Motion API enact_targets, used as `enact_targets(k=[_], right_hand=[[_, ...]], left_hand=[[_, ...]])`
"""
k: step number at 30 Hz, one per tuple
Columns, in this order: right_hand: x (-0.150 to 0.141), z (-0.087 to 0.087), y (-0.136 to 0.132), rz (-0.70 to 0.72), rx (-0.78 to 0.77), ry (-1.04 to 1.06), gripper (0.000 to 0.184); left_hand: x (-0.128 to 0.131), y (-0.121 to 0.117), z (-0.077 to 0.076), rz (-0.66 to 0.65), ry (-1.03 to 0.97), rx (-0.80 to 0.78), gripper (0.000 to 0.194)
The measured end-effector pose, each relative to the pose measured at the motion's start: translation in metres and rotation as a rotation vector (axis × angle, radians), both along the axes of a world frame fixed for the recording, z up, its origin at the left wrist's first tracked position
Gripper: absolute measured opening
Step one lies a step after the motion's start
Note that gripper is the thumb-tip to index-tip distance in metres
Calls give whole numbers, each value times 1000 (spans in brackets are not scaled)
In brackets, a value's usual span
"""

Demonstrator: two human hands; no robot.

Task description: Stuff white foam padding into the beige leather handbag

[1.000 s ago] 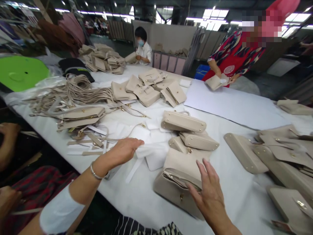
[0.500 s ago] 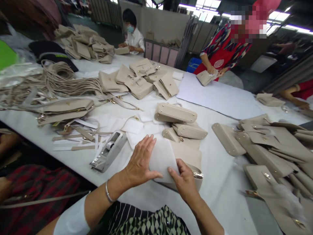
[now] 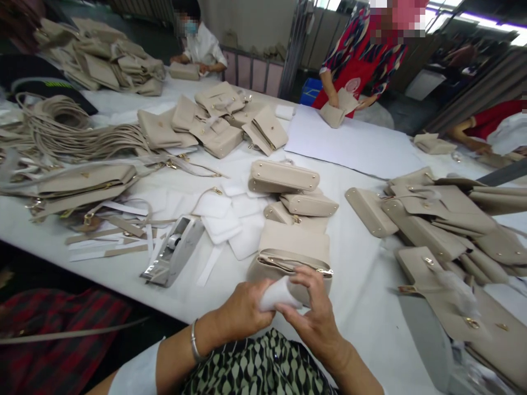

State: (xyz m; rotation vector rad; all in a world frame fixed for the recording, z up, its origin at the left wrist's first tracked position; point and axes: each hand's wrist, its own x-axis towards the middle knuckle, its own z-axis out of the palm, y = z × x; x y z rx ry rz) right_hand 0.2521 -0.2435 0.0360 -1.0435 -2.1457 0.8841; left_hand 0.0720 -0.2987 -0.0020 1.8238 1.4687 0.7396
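White cloth is covering the long work table (image 3: 370, 307), and it is lying under everything in reach. Nearest the camera, the left hand (image 3: 242, 310) and the right hand (image 3: 315, 318) are meeting just above the table's near edge, both curled inward with fingers pinching a folded white foam sheet (image 3: 278, 294) between them; a bracelet (image 3: 193, 341) is circling the left wrist. Just beyond the hands a beige handbag (image 3: 292, 258) is lying open-mouthed, its zipped top facing them, and whether anything is sitting inside it cannot be told. To the left a tape dispenser (image 3: 173, 252) is resting beside loose white foam pads (image 3: 230, 219) and paper strips (image 3: 111, 241). Behind the open bag, more stacked handbags (image 3: 288, 186) are piling up, and flat bag pieces (image 3: 444, 230) are spreading out on the right. Farther back, coiled straps (image 3: 69, 131) are lying at the left and a large white sheet (image 3: 354, 145) is covering the middle of the table. At the far side, a person in a red patterned top (image 3: 354, 55) is handling a bag, and another person in white (image 3: 201, 46) is sitting by a heap of bags (image 3: 102, 57). Green lettering on a black item (image 3: 57, 83) at far left is showing too small to read.
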Motion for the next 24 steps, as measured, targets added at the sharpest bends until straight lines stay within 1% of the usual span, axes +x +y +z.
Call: enact_targets(k=[1, 2, 3, 4, 5, 6, 7, 8, 9, 11, 12, 13, 15, 16, 17, 18, 20, 22, 24], right_hand=[[5, 1, 1, 30, 36, -64, 61], [10, 3, 1, 96, 17, -127, 77], [14, 4, 1, 182, -52, -183, 86], [18, 5, 0, 267, -142, -223, 85], [21, 6, -1, 330, -230, -245, 75], [24, 6, -3, 358, -292, -252, 61], [27, 5, -4, 349, -321, -249, 46], [31, 5, -5, 304, -315, -236, 34], [36, 4, -5, 237, -287, -219, 26], [48, 2, 0, 45, -216, -169, 22], [55, 1, 5, -87, -191, -140, 23], [61, 1, 11, -229, -175, -108, 25], [71, -2, 25, -475, -167, -13, 29], [74, -3, 33, -561, -174, 50, 31], [75, -6, 40, -619, -187, 121, 33], [75, -8, 46, -650, -214, 198, 35], [69, -15, 55, -666, -294, 345, 40], [62, -23, 60, -651, -385, 447, 44], [54, -30, 61, -604, -470, 481, 48]], left_hand=[[0, -2, -1, -42, 26, 5, 28], [0, -3, -2, -94, 34, 16, 26], [0, -3, -3, -151, 31, 34, 27], [1, -3, -3, -204, 28, 66, 28], [3, -2, -2, -246, 24, 94, 29], [5, 0, -1, -276, 17, 115, 27], [6, 2, 1, -292, 10, 129, 24], [8, 6, 3, -293, 1, 140, 22], [8, 11, 6, -271, -11, 157, 26], [7, 23, 11, -178, -17, 200, 45], [6, 30, 12, -122, 14, 214, 50], [5, 38, 13, -75, 77, 213, 48], [3, 51, 12, -40, 275, 173, 29], [3, 56, 11, -49, 384, 144, 23], [5, 60, 9, -66, 478, 125, 21], [7, 64, 7, -83, 550, 118, 19], [12, 68, 2, -112, 636, 132, 14], [18, 69, -4, -140, 673, 153, 10], [23, 66, -10, -175, 671, 157, 14]])
